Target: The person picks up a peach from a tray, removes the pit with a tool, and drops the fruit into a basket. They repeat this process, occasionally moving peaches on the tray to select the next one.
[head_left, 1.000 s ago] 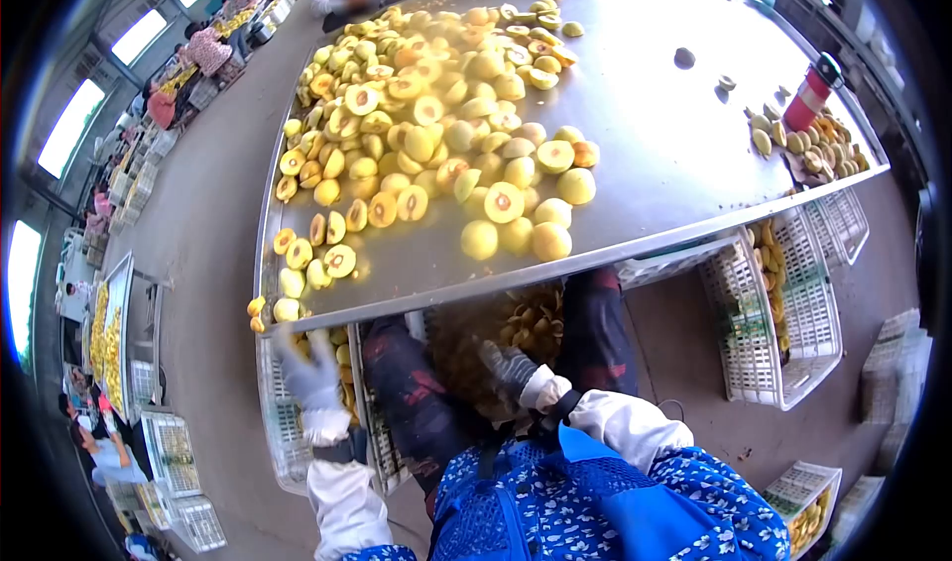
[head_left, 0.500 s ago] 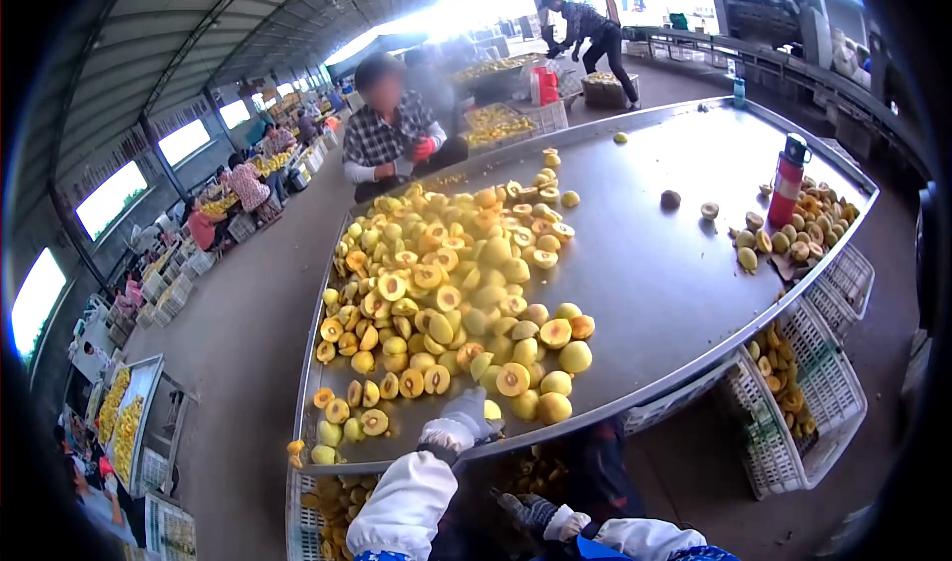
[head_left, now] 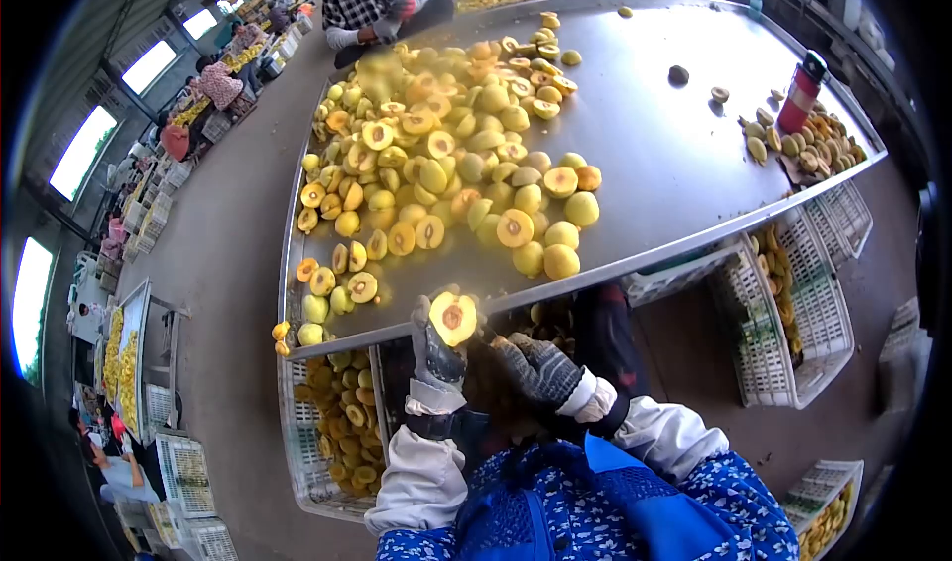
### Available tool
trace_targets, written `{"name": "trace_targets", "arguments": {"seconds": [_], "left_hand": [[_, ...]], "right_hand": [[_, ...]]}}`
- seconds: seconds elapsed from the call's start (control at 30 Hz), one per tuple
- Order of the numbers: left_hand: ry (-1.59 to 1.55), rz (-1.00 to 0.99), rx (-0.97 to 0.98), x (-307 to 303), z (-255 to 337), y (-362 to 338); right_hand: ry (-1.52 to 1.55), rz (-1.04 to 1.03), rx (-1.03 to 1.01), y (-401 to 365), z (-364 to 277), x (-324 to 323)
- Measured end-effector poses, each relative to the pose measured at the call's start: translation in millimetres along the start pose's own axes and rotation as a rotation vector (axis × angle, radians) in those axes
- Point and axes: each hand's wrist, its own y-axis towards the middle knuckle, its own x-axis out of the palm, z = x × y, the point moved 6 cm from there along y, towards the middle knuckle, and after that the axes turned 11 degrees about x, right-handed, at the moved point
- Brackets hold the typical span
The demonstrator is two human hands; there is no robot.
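Note:
My left hand (head_left: 436, 353), in a grey glove, grips a halved yellow peach (head_left: 453, 319) just past the near edge of the metal table (head_left: 645, 135). The peach's cut face, with a brown centre, points up towards me. Close by on the right is my right hand (head_left: 543, 368), in a dark patterned glove with curled fingers. Something thin and dark seems to stick out of it towards the peach, too small and blurred to name. Ahead of both hands, a pile of whole and halved peaches (head_left: 436, 174) covers the table's left part.
A red bottle (head_left: 801, 93) stands among more fruit at the table's right end. Below the table are a crate of fruit (head_left: 347, 422) on the left and white crates (head_left: 773, 363) on the right. Across the table sits a person in a checked shirt (head_left: 369, 6).
My left hand has drawn back from the pile with a peach, now cut side up. My right hand has risen beside it. The view has tipped downward.

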Motion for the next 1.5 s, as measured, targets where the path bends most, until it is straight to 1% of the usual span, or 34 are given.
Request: {"name": "trace_targets", "arguments": {"seconds": [0.07,0.13,0.2,0.23,0.3,0.33,0.37,0.43,0.47,0.57,0.63,0.7,0.77,0.8,0.9,0.93,1.03,1.07,1.17,1.23,1.27,1.3,1.37,1.4,1.47,1.5], "left_hand": [[0.032,-0.018,0.043,4.5,0.0,-0.9],[-0.011,0.008,0.009,9.0,-2.8,-7.0],[-0.022,0.006,0.004,12.0,-5.0,-12.7],[0.026,0.005,0.046,11.4,-6.0,-12.2],[0.124,0.009,0.126,9.1,-7.6,-13.1],[0.022,0.033,0.083,3.1,-14.4,-12.0],[0.132,0.063,0.127,-4.1,-16.8,-12.1],[0.354,0.116,0.215,-8.2,-19.5,-14.9],[0.166,0.176,0.172,-8.1,-26.8,-17.9],[0.563,0.209,0.306,-6.2,-27.3,-27.3],[0.584,0.231,0.330,-6.3,-29.6,-30.1],[0.368,0.263,0.285,-7.6,-35.4,-29.5],[0.260,0.299,0.240,-1.9,-35.8,-32.5],[0.208,0.318,0.214,0.1,-37.1,-34.2],[0.224,0.337,0.240,-6.0,-44.2,-37.6],[0.226,0.348,0.200,-1.7,-44.8,-40.2],[0.210,0.324,0.216,2.3,-44.3,-40.0],[0.180,0.346,0.182,-1.2,-47.0,-39.9],[0.328,0.299,0.300,1.7,-43.9,-42.5],[0.556,0.228,0.316,5.2,-39.7,-41.1],[0.548,0.217,0.291,7.3,-39.6,-40.3],[0.541,0.205,0.266,9.6,-39.4,-39.6],[0.287,0.235,0.147,16.5,-41.9,-39.1],[0.224,0.252,0.131,12.7,-43.1,-37.6],[0.330,0.229,0.229,18.5,-41.6,-44.8],[0.450,0.193,0.281,18.8,-38.7,-43.6]], "right_hand": [[-0.076,0.028,-0.038,0.7,1.6,6.7],[-0.169,0.101,-0.110,3.0,0.6,10.3],[-0.269,0.105,-0.096,3.0,2.6,14.3],[-0.318,0.106,-0.091,3.6,3.8,15.8],[-0.318,0.125,-0.083,3.9,4.3,15.9],[-0.316,0.133,-0.076,2.9,4.0,16.8],[-0.313,0.144,-0.069,2.0,3.8,18.0],[-0.227,0.160,-0.056,3.1,4.9,20.3],[-0.183,0.170,-0.048,3.2,5.3,21.1],[-0.156,0.116,0.044,0.9,3.8,23.5],[-0.165,0.016,0.097,0.1,5.1,21.2],[-0.108,-0.050,0.172,0.4,9.1,18.9],[0.013,-0.081,0.264,1.0,14.8,17.5],[-0.006,-0.084,0.215,1.5,12.5,15.2],[0.226,-0.146,0.467,1.7,16.2,7.6],[0.296,-0.161,0.487,1.0,14.2,3.8],[0.347,-0.227,0.552,-0.3,16.4,-0.4],[0.393,-0.203,0.522,-1.4,14.5,-4.3],[0.373,-0.119,0.442,-2.0,12.9,-7.8],[0.421,-0.095,0.447,-3.2,11.1,-10.7],[0.445,-0.083,0.449,-4.2,10.7,-11.9],[0.427,-0.121,0.485,-5.4,13.9,-10.1],[0.390,-0.200,0.553,-6.9,23.6,-5.2],[0.397,-0.195,0.567,-7.1,28.8,-1.1],[0.396,-0.176,0.552,-7.8,32.6,0.3],[0.396,-0.168,0.544,-7.0,32.6,-0.1]]}}
